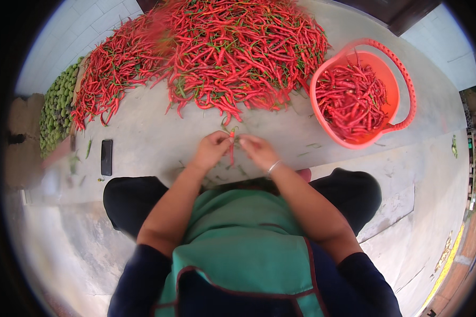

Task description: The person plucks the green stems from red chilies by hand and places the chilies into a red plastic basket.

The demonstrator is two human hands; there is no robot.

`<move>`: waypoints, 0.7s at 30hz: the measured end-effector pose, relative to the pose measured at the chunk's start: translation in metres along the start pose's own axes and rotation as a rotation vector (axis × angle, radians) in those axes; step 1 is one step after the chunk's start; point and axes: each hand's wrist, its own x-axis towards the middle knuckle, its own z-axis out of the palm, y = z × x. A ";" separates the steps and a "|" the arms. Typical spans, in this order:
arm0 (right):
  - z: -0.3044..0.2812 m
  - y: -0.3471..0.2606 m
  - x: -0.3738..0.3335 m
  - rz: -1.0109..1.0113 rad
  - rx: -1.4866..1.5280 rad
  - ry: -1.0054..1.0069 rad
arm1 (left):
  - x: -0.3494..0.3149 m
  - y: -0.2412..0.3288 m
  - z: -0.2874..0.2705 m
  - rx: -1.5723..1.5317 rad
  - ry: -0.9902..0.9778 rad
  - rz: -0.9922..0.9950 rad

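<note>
Between my hands, just above my lap, a red chili pepper (231,152) hangs with its tip down. My left hand (212,148) pinches it near the top with thumb and forefinger. Close beside its green stem end is my right hand (259,151), fingers drawn together and slightly blurred; what they hold is too small to make out. A large heap of red chili peppers (248,55), many with green stems, spreads over the floor in front of me. To the right stands a salmon-red plastic basket (394,95) with an arched handle, partly filled with chili peppers (349,98).
A black phone (107,157) lies on the grey concrete floor (158,132) left of my knee. Beyond it, at the far left, is a pile of green produce (58,105). Loose green bits (313,145) are scattered on the floor. A pale tiled wall (82,29) stands behind.
</note>
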 end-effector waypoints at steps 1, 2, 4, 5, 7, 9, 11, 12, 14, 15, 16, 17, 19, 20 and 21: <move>-0.002 0.008 0.004 -0.038 -0.034 -0.009 | -0.006 0.004 0.012 -0.011 -0.022 0.013; -0.004 0.016 0.010 -0.077 -0.062 -0.018 | -0.011 0.006 0.022 -0.016 -0.044 0.025; -0.002 0.016 0.011 -0.100 -0.088 -0.007 | -0.016 0.010 0.023 0.001 -0.041 0.036; -0.001 0.003 0.005 -0.082 -0.088 0.013 | -0.018 0.009 0.020 0.021 -0.017 0.035; 0.000 -0.007 -0.001 -0.076 -0.194 -0.007 | -0.019 0.010 0.018 0.054 -0.003 0.074; -0.002 -0.008 -0.004 -0.099 -0.403 -0.089 | -0.015 0.011 0.016 0.083 -0.021 0.153; -0.003 -0.013 -0.008 -0.099 -0.447 -0.116 | -0.012 0.008 0.014 0.052 -0.049 0.140; -0.004 -0.015 -0.008 -0.099 -0.469 -0.128 | -0.010 0.006 0.012 0.036 -0.063 0.134; -0.016 -0.011 -0.004 -0.210 -0.547 -0.216 | -0.010 0.011 0.010 -0.097 -0.142 0.008; -0.022 -0.009 -0.001 -0.266 -0.585 -0.260 | -0.009 0.013 0.009 -0.164 -0.180 -0.056; -0.027 -0.009 0.001 -0.266 -0.576 -0.318 | -0.007 0.012 0.005 -0.191 -0.230 -0.105; -0.031 -0.011 0.003 -0.266 -0.566 -0.377 | -0.003 0.011 0.001 -0.219 -0.280 -0.154; -0.033 -0.008 0.012 -0.224 -0.548 -0.349 | 0.005 0.001 -0.009 -0.075 -0.310 -0.204; -0.033 -0.001 0.019 -0.182 -0.539 -0.254 | 0.014 -0.011 -0.013 0.101 -0.297 -0.202; -0.033 0.006 0.027 -0.140 -0.531 -0.162 | 0.019 -0.019 -0.017 0.276 -0.282 -0.200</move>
